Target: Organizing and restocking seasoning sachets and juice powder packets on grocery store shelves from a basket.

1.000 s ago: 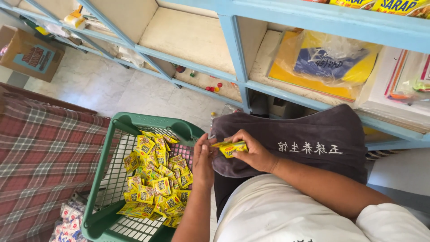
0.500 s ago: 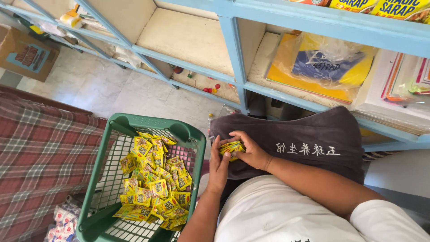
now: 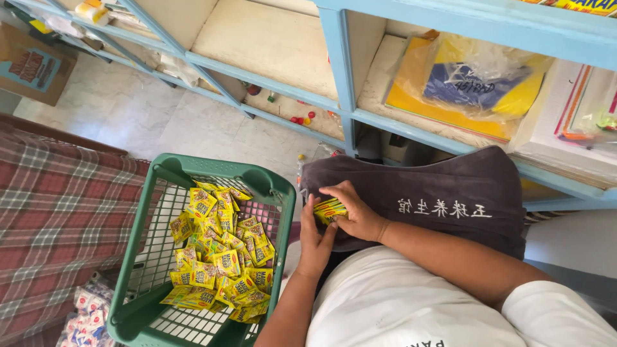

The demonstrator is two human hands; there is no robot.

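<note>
Both your hands, left hand (image 3: 316, 238) and right hand (image 3: 355, 211), close around a small stack of yellow sachets (image 3: 330, 209) at frame centre; plenty more lie loose in the green basket (image 3: 270, 186), lower left.

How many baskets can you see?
1: a green basket on the floor, left of the person's hands, holding loose yellow sachets. No others visible.
</note>
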